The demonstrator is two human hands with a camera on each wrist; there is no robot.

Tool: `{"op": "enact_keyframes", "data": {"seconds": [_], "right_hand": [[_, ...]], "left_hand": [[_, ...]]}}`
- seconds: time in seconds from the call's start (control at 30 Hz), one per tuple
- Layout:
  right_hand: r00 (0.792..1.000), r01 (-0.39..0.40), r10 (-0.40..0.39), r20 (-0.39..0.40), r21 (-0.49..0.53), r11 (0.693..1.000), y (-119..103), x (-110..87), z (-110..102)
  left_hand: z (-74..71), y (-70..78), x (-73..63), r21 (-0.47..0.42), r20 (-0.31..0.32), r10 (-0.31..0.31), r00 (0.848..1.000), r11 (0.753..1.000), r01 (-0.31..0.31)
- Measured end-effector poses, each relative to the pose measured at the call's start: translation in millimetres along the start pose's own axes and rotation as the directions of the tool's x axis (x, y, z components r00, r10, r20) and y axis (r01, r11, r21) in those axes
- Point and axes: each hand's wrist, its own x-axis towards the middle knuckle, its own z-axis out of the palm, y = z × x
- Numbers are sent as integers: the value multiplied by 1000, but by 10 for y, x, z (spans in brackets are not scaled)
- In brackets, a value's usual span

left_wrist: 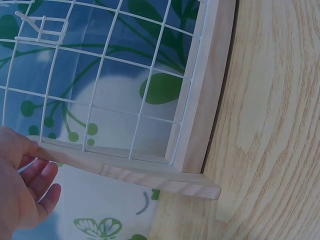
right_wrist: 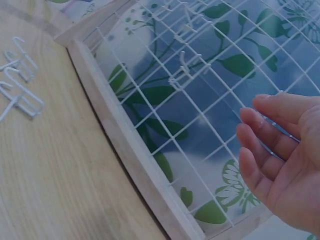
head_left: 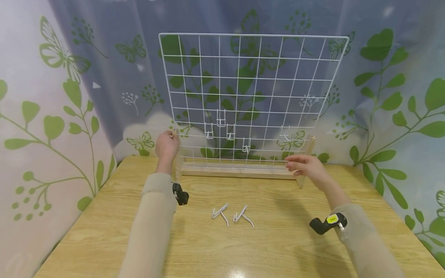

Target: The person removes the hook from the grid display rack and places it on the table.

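1. Grid [head_left: 254, 94] stands in wooden stand [head_left: 240, 172], along the bench's [head_left: 194, 247] far edge.
2. Hung: four hooks [head_left: 246, 148] grouped around the middle of the grid's lower half; what looks like a fifth hook [head_left: 285, 137] towards its lower right corner.
3. Two loose hooks [head_left: 220, 211] side by side on the bench, in front of the stand, apart from both hands.
4. Left hand [head_left: 167, 146]: pinching the upper end of the stand's left post [left_wrist: 115, 170].
5. Right hand [head_left: 307, 166]: fingers part-bent, thumb apart, nothing held; by the grid's lower right corner. Wire contact: can't tell.
6. Judgement: hanging mostly done; two hooks left.
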Motion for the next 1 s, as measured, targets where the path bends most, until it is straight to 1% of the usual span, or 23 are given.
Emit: {"op": "enact_keyframes", "data": {"seconds": [0.13, 0.23, 0.37, 0.47, 0.63, 0.8, 1.0], "right_hand": [[999, -8, 11, -37, 65, 998, -57, 17, -93], [998, 6, -1, -62, 85, 996, -98, 56, -156], [995, 32, -26, -94, 62, 998, -137, 136, -222], [994, 31, -25, -110, 53, 998, -175, 188, -256], [991, 20, -11, -133, 65, 998, -269, 268, -276], [989, 3, 5, -150, 55, 998, -347, 364, -290], [987, -11, 22, -157, 69, 998, -355, 466, -312]], "left_hand": [[-2, 1, -5, 0, -3, 0, 1000, 1000, 0], [-10, 7, -7, -5, -1, 2, 1000, 1000, -2], [-16, 10, -8, -6, 0, 3, 1000, 1000, -3], [-20, 7, -13, -10, -2, 3, 1000, 1000, -3], [-22, -2, -14, -11, 5, 0, 1000, 1000, 0], [-13, -4, -9, -15, 10, -4, 1000, 1000, 5], [-9, 9, 4, -16, 19, -10, 1000, 1000, 11]]}}
